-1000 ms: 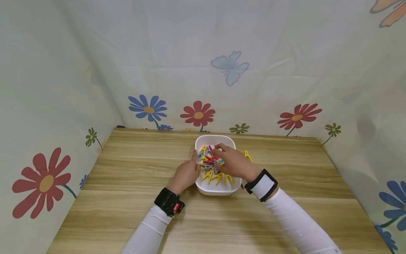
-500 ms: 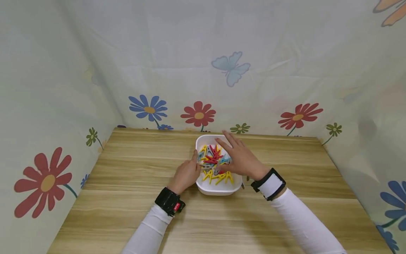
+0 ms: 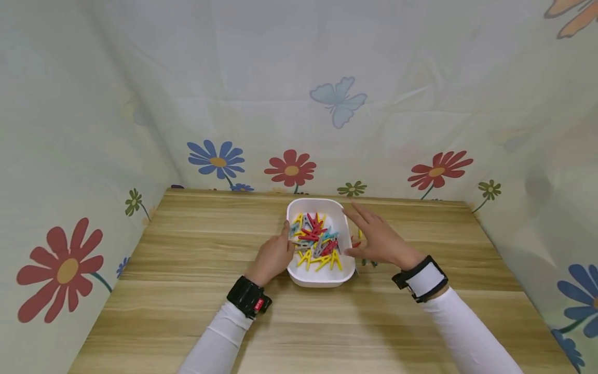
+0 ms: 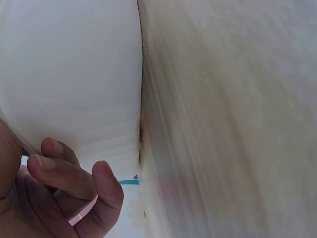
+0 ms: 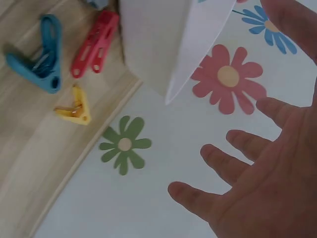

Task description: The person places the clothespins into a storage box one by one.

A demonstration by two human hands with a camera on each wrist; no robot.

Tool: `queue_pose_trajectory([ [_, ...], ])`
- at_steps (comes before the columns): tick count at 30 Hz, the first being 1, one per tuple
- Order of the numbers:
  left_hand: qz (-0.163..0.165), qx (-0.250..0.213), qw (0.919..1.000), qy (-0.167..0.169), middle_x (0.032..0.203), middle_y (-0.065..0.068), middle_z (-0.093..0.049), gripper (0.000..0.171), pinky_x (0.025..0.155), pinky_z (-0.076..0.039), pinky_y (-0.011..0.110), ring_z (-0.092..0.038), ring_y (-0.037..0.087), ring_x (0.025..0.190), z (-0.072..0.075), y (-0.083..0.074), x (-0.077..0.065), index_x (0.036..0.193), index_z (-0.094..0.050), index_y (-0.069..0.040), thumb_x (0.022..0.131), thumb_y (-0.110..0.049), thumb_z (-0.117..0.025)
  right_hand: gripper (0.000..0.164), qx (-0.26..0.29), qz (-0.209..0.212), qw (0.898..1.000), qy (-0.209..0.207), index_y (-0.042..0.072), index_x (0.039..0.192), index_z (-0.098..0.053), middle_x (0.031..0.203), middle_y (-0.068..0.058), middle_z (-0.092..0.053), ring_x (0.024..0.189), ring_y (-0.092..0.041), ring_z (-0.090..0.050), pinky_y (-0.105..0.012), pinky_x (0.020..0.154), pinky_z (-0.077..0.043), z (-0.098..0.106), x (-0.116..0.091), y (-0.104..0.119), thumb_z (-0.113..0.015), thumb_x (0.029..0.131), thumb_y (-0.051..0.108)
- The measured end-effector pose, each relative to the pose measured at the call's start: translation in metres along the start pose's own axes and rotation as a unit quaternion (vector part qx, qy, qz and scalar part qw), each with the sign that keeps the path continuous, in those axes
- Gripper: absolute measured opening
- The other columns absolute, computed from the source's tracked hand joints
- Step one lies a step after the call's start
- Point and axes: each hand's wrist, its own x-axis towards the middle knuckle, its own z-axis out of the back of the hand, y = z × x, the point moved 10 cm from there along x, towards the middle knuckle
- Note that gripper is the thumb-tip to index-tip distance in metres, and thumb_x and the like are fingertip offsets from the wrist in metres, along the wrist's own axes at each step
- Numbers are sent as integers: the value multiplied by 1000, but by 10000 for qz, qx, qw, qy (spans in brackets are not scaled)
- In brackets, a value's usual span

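Observation:
A white plastic basin (image 3: 322, 278) stands on the table, with red, yellow, grey and blue clothespins (image 3: 312, 235) piled inside. My left hand (image 3: 272, 257) holds the basin's left rim. Its bent fingers (image 4: 62, 176) lie along the outer wall in the left wrist view. Just off the right rim, my right hand (image 3: 380, 240) hovers with fingers spread and nothing in it. Beneath it on the table, the right wrist view shows a blue clothespin (image 5: 49, 82), a red clothespin (image 5: 96, 44) and a yellow clothespin (image 5: 79, 111), partly hidden by the hand in the head view.
The wood-grain table (image 3: 210, 223) meets a white cloth backdrop (image 3: 261, 67) printed with flowers and a butterfly. That cloth also rises along the left and right sides. A small dark spot (image 3: 177, 186) shows at the table's back left corner.
My right hand has come out of the basin and moved right past its rim, its fingers spreading. More of the clothespins inside now show. The left hand has stayed at the left rim.

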Motion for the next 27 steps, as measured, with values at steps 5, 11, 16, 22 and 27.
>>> queue_pose_trajectory([
  [5, -11, 25, 10000, -9, 60, 1, -47, 66, 45, -36, 29, -47, 15, 49, -1, 0, -1, 156, -21, -1, 99, -22, -48, 92, 90, -131, 9998, -69, 7, 153, -31, 159, -25, -22, 140, -51, -31, -65, 106, -35, -8, -10, -21, -81, 79, 31],
  [11, -116, 100, 9998, -84, 58, 0, -46, 66, 45, -35, 29, -45, 15, 48, 1, 0, -1, 155, -21, 0, 98, -20, -49, 93, 93, -421, 9984, 356, 9, 154, -30, 159, -27, -21, 139, -52, -33, -64, 104, -38, -38, -24, -46, -81, 80, 33],
  [16, -170, 148, 9997, -91, 58, -1, -44, 66, 44, -34, 28, -44, 14, 47, 1, -1, 0, 155, -21, 1, 98, -19, -48, 92, 322, -457, 9966, 606, 10, 153, -33, 158, -27, -24, 137, -53, -35, -65, 102, -38, -60, -32, -54, -80, 79, 41],
  [22, -166, 150, 9997, -91, 58, -1, -44, 66, 44, -33, 28, -44, 14, 47, 1, 0, 0, 155, -21, 0, 98, -20, -48, 89, 113, -685, 9954, 664, 9, 148, -42, 150, -27, -37, 132, -52, -41, -64, 101, -40, -77, -36, -65, -78, 78, 50],
  [27, -183, 136, 9997, -117, 57, -1, -44, 66, 44, -33, 28, -43, 14, 47, 1, 0, 0, 155, -21, 1, 98, -20, -48, 60, -272, -525, 9974, 400, 10, 132, -60, 133, -18, -54, 122, -41, -51, -56, 97, -46, -79, -35, -64, -76, 83, 42],
])
